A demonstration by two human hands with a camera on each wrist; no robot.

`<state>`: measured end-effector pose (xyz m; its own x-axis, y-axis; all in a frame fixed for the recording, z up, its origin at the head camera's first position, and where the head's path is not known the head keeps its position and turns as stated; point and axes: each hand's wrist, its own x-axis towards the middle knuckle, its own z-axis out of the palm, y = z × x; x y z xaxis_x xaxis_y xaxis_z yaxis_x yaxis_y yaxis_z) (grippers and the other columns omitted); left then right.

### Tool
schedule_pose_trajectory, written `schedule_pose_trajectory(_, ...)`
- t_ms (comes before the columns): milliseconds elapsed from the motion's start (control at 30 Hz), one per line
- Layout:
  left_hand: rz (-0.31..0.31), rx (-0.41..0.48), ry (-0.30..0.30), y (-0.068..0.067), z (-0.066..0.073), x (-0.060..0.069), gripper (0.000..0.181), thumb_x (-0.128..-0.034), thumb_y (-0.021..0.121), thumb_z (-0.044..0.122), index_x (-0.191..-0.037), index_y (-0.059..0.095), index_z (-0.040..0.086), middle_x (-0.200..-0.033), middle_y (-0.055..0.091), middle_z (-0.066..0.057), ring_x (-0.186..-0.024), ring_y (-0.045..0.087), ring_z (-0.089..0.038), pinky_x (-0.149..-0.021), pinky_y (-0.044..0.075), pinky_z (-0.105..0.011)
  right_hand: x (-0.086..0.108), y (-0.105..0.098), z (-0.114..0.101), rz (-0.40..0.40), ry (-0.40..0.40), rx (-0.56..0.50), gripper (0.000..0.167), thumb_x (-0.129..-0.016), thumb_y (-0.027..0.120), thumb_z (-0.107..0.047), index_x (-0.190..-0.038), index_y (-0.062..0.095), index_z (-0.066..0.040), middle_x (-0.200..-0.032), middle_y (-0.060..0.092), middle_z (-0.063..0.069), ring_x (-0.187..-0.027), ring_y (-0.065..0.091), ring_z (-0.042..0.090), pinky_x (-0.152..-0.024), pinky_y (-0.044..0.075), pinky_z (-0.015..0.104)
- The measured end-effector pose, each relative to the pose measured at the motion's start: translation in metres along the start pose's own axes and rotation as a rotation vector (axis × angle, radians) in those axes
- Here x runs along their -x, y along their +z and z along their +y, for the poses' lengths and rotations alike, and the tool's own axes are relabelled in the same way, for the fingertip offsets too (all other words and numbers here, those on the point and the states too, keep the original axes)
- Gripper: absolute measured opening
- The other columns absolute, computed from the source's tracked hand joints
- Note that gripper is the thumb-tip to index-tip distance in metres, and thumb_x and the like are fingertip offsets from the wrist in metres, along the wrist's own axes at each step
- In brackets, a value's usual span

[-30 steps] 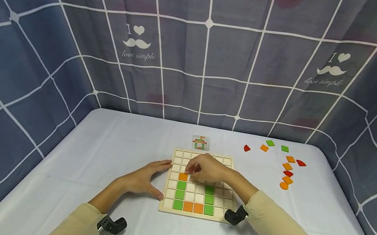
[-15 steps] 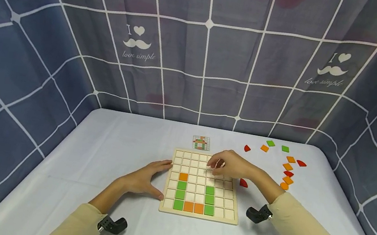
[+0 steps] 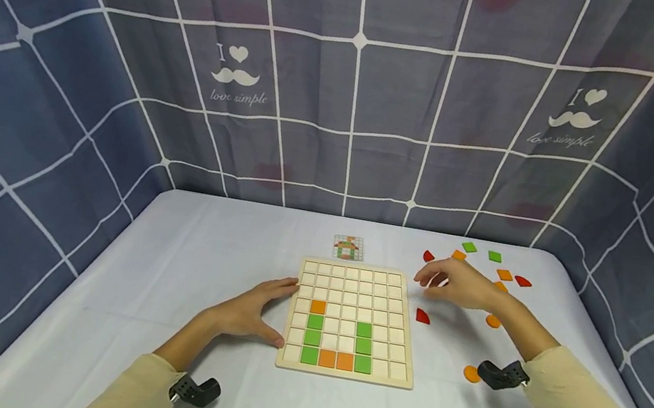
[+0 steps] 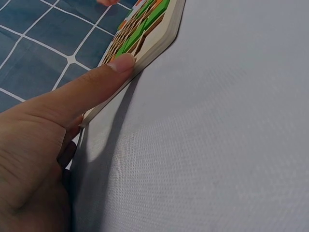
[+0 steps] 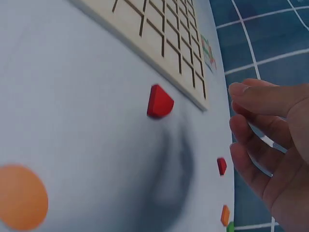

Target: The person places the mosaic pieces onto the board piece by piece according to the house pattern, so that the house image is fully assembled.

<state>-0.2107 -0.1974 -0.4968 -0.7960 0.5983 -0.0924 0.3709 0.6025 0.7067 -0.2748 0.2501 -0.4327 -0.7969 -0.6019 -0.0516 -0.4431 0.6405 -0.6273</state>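
Note:
A wooden grid board (image 3: 389,352) lies on the table with green and orange square tiles in several cells. My left hand (image 3: 247,310) rests at its left edge, fingers spread. In the left wrist view, the thumb (image 4: 96,89) touches the board's rim (image 4: 164,41). Right of the board, my right hand (image 3: 463,284) is above the table with loosely bent fingers; the right wrist view shows nothing held. Nearest to it are a red wedge-shaped tile (image 3: 423,316) by the board's right edge and another red tile (image 3: 428,256) farther back. The hand partly covers other tiles.
Behind the board lies a small pattern card (image 3: 348,248). Loose green (image 3: 494,256), orange (image 3: 504,275) and red (image 3: 523,282) tiles are scattered at the back right. An orange disc (image 3: 472,374) lies near the right wrist's camera. Checked curtains (image 3: 320,87) surround the table (image 3: 219,229).
My right hand has moved from over the board to the right, onto the side with loose tiles. It uncovers the board's right part and the orange disc. My left hand stays put.

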Motion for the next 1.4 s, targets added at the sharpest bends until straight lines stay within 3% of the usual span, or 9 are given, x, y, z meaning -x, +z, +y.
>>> schedule_pose_trajectory(300, -0.003, 0.006, 0.000, 0.000, 0.001, 0.000, 0.111, -0.0737, 0.095, 0.039, -0.162, 0.035, 0.007, -0.170, 0.022, -0.005, -0.155, 0.015, -0.033, -0.122, 0.018, -0.057, 0.028, -0.017, 0.024, 0.008, 0.052, 0.008, 0.025, -0.092, 0.076, -0.002, -0.117, 0.074, -0.001, -0.109, 0.073, 0.010, -0.098, 0.067, 0.023, -0.089, 0.057, 0.038)
schedule_pose_trajectory(500, -0.005, 0.000, 0.002, 0.000, 0.001, -0.001, 0.111, -0.0742, 0.094, 0.039, -0.162, 0.034, 0.007, -0.170, 0.022, -0.004, -0.155, 0.015, -0.033, -0.122, 0.017, -0.056, 0.047, -0.034, 0.046, 0.006, 0.156, -0.015, 0.025, -0.093, 0.076, -0.004, -0.117, 0.074, 0.000, -0.111, 0.073, 0.011, -0.099, 0.066, 0.026, -0.083, 0.056, 0.032)
schedule_pose_trajectory(700, -0.002, -0.002, 0.003, 0.001, 0.001, -0.001, 0.111, -0.0739, 0.095, 0.039, -0.162, 0.035, 0.007, -0.170, 0.022, -0.004, -0.155, 0.015, -0.033, -0.122, 0.017, -0.056, 0.066, -0.048, 0.073, -0.026, 0.236, -0.054, 0.026, -0.093, 0.074, -0.002, -0.118, 0.072, 0.004, -0.110, 0.071, 0.012, -0.097, 0.063, 0.024, -0.078, 0.056, 0.026)
schedule_pose_trajectory(800, -0.002, -0.002, 0.003, 0.001, 0.000, -0.001, 0.111, -0.0738, 0.095, 0.039, -0.162, 0.034, 0.007, -0.170, 0.021, -0.004, -0.155, 0.014, -0.033, -0.122, 0.017, -0.056, 0.074, -0.051, 0.084, -0.047, 0.230, -0.052, 0.026, -0.090, 0.074, 0.003, -0.116, 0.072, 0.007, -0.109, 0.070, 0.012, -0.096, 0.063, 0.024, -0.080, 0.055, 0.024)
schedule_pose_trajectory(1067, 0.004, 0.004, 0.018, 0.000, 0.000, -0.001, 0.112, -0.0729, 0.095, 0.039, -0.161, 0.035, 0.006, -0.170, 0.022, -0.006, -0.155, 0.015, -0.033, -0.122, 0.017, -0.057, 0.082, -0.045, 0.094, -0.030, 0.253, 0.002, 0.026, -0.085, 0.077, 0.006, -0.110, 0.074, 0.001, -0.108, 0.068, 0.008, -0.095, 0.057, 0.025, -0.078, 0.052, 0.022)
schedule_pose_trajectory(1400, 0.005, -0.002, 0.001, 0.001, 0.001, -0.001, 0.111, -0.0733, 0.095, 0.038, -0.162, 0.035, 0.008, -0.170, 0.022, -0.003, -0.155, 0.015, -0.032, -0.122, 0.018, -0.056, 0.080, -0.039, 0.097, 0.005, 0.248, 0.022, 0.025, -0.082, 0.085, 0.000, -0.099, 0.068, -0.004, -0.087, 0.055, 0.001, -0.082, 0.051, 0.021, -0.067, 0.044, 0.025)
